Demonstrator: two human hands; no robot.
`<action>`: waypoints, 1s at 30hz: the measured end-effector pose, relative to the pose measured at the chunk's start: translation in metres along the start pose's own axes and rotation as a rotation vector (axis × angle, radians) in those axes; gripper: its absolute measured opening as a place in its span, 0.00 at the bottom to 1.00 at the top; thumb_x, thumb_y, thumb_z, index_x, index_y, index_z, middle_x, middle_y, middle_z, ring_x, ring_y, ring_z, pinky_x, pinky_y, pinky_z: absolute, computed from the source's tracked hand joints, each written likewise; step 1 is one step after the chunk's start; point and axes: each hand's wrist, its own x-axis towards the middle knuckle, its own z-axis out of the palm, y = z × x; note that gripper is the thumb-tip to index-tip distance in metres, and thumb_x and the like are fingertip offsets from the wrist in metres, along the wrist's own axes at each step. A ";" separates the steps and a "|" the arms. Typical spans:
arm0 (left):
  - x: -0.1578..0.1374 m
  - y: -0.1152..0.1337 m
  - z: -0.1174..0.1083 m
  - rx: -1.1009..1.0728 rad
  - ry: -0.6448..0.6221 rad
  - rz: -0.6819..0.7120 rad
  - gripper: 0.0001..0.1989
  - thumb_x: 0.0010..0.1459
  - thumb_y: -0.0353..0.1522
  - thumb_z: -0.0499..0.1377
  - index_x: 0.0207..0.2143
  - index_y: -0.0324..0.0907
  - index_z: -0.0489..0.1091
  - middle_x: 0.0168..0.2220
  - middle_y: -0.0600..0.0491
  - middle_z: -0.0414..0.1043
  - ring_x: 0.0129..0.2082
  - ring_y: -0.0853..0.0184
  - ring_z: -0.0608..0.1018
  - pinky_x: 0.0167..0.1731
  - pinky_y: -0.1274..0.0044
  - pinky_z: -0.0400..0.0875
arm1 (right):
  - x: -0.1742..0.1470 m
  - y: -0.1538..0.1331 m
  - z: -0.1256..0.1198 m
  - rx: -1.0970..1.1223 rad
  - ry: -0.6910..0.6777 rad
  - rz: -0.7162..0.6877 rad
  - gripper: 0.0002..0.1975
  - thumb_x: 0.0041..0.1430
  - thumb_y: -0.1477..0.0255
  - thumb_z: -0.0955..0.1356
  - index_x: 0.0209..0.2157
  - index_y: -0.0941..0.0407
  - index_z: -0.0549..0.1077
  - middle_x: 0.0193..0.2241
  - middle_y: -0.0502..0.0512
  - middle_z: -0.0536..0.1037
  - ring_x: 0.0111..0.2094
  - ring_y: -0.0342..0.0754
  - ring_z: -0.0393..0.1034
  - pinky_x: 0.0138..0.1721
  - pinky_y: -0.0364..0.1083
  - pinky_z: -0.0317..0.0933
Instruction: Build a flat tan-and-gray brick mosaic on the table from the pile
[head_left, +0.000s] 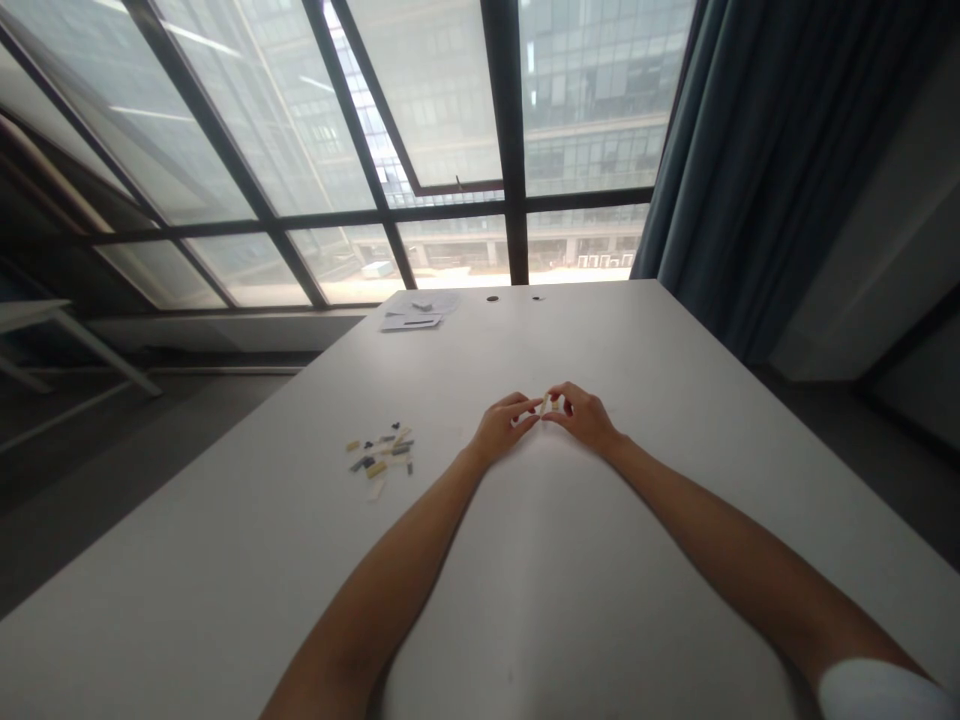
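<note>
Above the middle of the white table [480,560], my left hand [504,427] and my right hand [586,416] meet at the fingertips. Between them is a small, thin cream building brick [545,405], tilted upright. Thumb and fingers of both hands pinch at it, and the fingertips cover part of it. A second small yellowish bit [556,405] shows inside the curl of my right hand; whether it is joined to the first I cannot tell. To the left of my left hand lies a loose pile of small bricks [377,468] in cream, tan, grey and black.
Sheets of paper [412,322] with a dark slim object on them lie at the table's far left corner. Two dark round spots, one a cable hole [493,299], sit near the far edge. Windows stand behind, a blue curtain [750,150] at right, another table [45,315] at left.
</note>
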 end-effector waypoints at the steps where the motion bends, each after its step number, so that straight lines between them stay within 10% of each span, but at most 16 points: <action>1: 0.000 0.000 0.000 -0.002 -0.002 -0.001 0.18 0.65 0.37 0.59 0.56 0.49 0.73 0.39 0.52 0.75 0.29 0.72 0.70 0.33 0.79 0.68 | 0.000 0.001 0.000 0.006 0.004 0.005 0.14 0.61 0.59 0.71 0.42 0.54 0.72 0.35 0.52 0.76 0.25 0.42 0.65 0.31 0.43 0.61; 30: 0.002 0.004 0.001 0.039 0.051 -0.053 0.09 0.60 0.33 0.61 0.42 0.43 0.77 0.34 0.53 0.74 0.27 0.72 0.69 0.31 0.79 0.67 | -0.001 0.001 0.002 -0.091 0.052 0.005 0.09 0.64 0.63 0.69 0.37 0.54 0.74 0.31 0.51 0.77 0.25 0.43 0.65 0.30 0.43 0.59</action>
